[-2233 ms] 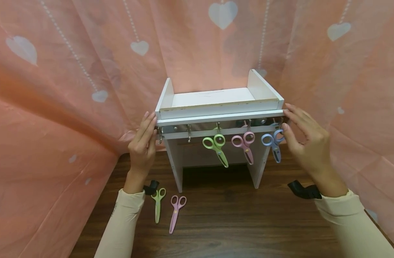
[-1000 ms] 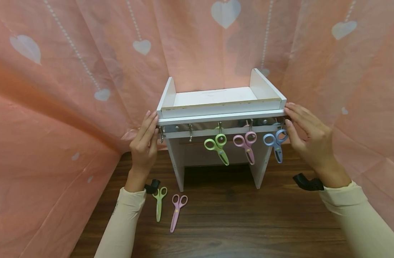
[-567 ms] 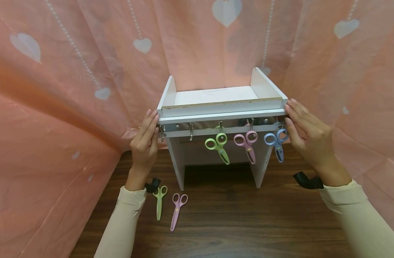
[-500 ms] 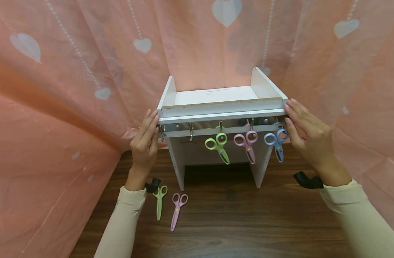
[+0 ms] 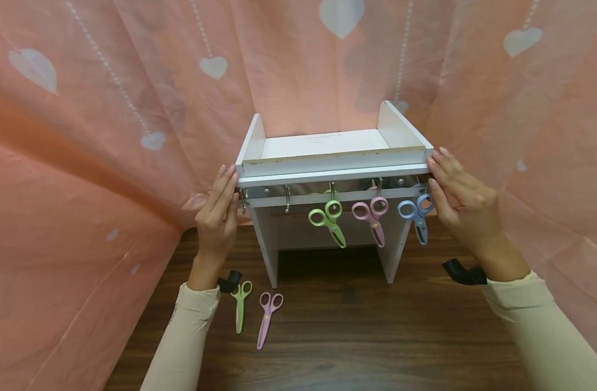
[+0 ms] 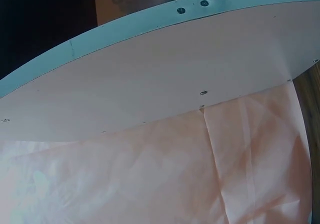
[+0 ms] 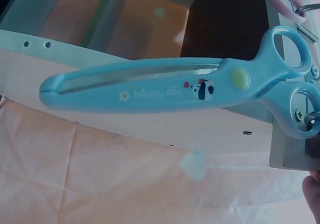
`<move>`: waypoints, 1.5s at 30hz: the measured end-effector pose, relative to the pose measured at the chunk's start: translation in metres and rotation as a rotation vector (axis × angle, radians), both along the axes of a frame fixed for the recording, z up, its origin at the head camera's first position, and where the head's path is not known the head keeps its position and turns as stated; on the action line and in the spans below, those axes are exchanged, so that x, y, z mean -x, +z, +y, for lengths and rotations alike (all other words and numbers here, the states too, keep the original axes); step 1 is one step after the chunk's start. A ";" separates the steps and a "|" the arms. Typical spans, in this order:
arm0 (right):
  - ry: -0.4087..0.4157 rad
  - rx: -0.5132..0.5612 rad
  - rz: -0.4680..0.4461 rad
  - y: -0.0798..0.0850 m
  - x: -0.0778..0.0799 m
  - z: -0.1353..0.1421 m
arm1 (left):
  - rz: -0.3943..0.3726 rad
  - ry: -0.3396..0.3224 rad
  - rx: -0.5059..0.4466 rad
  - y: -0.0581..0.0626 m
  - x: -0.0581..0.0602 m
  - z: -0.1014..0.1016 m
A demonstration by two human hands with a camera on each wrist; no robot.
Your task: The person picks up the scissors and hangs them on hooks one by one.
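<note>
A white shelf unit (image 5: 332, 171) stands before me, with a row of metal hooks under its front edge. My left hand (image 5: 217, 217) touches its left end with fairly straight fingers, beside the bare leftmost hook (image 5: 243, 201). At the right end, my right hand (image 5: 467, 209) rests its fingers and thumb against the edge. Green scissors (image 5: 330, 221), pink scissors (image 5: 372, 218) and blue scissors (image 5: 417, 216) hang by their handles from hooks. The blue pair, nearest my right hand, fills much of the right wrist view (image 7: 165, 87). My left hand is out of its own wrist view.
Another green pair of scissors (image 5: 240, 309) and another pink pair (image 5: 266, 323) lie on the dark wooden surface (image 5: 357, 336), left of centre. A second hook (image 5: 287, 200) from the left holds nothing. Pink curtain cloth (image 5: 122, 244) with white hearts surrounds the back and sides.
The whole view drifts slightly, as from a small head movement. Both hands keep their places at the shelf ends, and the hanging and lying scissors stay where they were.
</note>
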State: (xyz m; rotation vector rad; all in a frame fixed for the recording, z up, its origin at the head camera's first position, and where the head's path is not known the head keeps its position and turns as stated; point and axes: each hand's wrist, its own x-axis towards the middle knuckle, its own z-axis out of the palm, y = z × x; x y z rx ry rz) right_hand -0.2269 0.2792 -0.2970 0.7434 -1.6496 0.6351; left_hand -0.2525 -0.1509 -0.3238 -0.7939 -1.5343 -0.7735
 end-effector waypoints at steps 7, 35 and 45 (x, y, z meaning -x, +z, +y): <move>0.006 -0.008 0.001 0.002 0.001 0.001 | 0.019 0.005 -0.041 -0.001 -0.006 0.000; -0.017 -0.031 -0.044 0.001 -0.001 0.006 | 0.008 -0.152 0.003 -0.083 -0.080 0.019; -0.011 -0.025 -0.047 0.001 -0.001 0.006 | -0.065 -0.107 0.044 -0.105 -0.086 0.017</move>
